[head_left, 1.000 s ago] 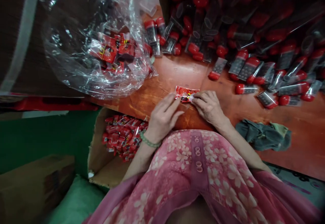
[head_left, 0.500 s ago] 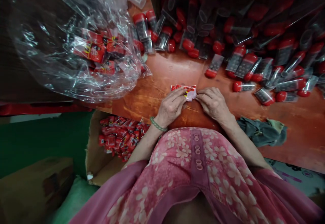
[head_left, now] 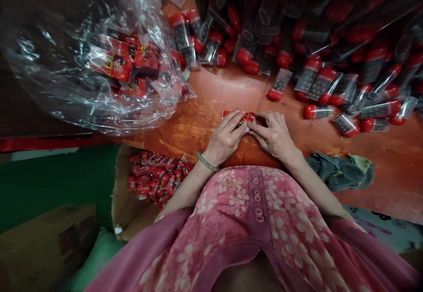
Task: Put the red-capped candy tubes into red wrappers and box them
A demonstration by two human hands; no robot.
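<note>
A small red printed plastic packet (head_left: 250,117) lies flat on the tabletop between my hands. My left hand (head_left: 225,136), with a green bead bracelet on its wrist, covers the packet's left part, its fingers together and pressed onto it. From the other side, my right hand (head_left: 275,136) grips the packet's right part with thumb and bent fingers. The fingers hide much of the packet, so its print cannot be read.
At the left stands a clear plastic bag (head_left: 165,111) with red packets inside. Clear tubes with red caps (head_left: 279,84) heap along the back and right. Below the table edge, a cardboard box (head_left: 120,195) holds many red packets. A dark cloth (head_left: 340,170) lies at right.
My right hand has moved left onto the packet, and its thumb and fingers now cover the right part. My left hand stays in nearly the same place.
</note>
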